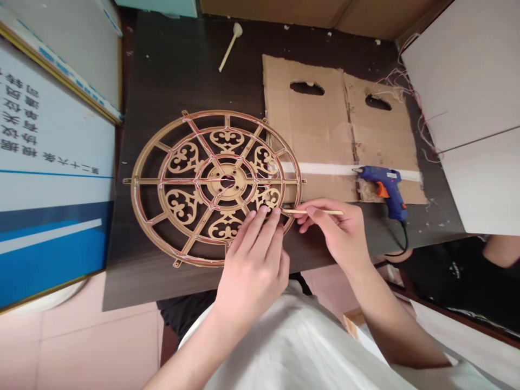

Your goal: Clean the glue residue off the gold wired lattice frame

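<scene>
A round gold-coloured openwork frame point(227, 168) lies on the dark table, with spokes, scrollwork panels and a hub. Thin red and white wires point(211, 157) run along its rings and spokes. My left hand point(255, 249) rests on the frame's lower right part, fingers stretched out over the scrollwork and inner ring. Between the thumb and fingers of my right hand point(337, 227) is a thin wooden stick point(292, 211), held almost level. Its tip is at the frame's right side, close to my left fingertips; exact contact there is too small to make out.
A blue glue gun point(385, 184) lies on a cardboard sheet point(304, 124) crossed by a white strip. Another stick point(229, 49) with a pale blob lies behind. Loose wires point(422, 119) hang by white boxes point(467, 92). A printed board point(52, 179) stands left; a person in black point(455, 276) is at right.
</scene>
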`<state>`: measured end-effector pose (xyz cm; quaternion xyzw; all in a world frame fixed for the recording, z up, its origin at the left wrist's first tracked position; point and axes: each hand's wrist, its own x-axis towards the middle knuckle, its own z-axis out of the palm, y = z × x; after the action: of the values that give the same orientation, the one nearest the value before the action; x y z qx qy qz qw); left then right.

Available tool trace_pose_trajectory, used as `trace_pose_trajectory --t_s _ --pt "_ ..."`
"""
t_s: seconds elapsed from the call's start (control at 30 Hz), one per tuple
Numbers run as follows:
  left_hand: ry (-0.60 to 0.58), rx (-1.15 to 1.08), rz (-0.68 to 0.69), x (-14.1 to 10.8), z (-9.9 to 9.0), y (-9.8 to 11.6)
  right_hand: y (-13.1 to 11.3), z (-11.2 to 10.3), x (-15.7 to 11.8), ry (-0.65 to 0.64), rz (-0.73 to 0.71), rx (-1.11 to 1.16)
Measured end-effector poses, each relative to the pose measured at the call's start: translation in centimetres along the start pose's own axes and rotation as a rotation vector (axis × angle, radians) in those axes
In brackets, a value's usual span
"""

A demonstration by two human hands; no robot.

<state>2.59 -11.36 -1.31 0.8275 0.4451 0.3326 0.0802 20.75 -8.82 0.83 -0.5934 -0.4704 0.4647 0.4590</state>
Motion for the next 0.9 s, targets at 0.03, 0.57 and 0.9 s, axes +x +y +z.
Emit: trace_pose_trajectory --t_s 0.03,0.57,0.9 --pt "0.000 0.000 0.001 0.01 0.00 0.00 0.04 -0.03 -0.07 0.002 -0.002 -0.003" --pt "-0.004 0.002 -0.004 0.03 -0.03 0.08 0.20 -0.26 -0.23 -0.002 -0.012 -0.033" --pt "0.001 0.011 0.002 0.02 -0.06 0.07 0.23 -0.30 -0.39 -0.021 -0.007 -0.046"
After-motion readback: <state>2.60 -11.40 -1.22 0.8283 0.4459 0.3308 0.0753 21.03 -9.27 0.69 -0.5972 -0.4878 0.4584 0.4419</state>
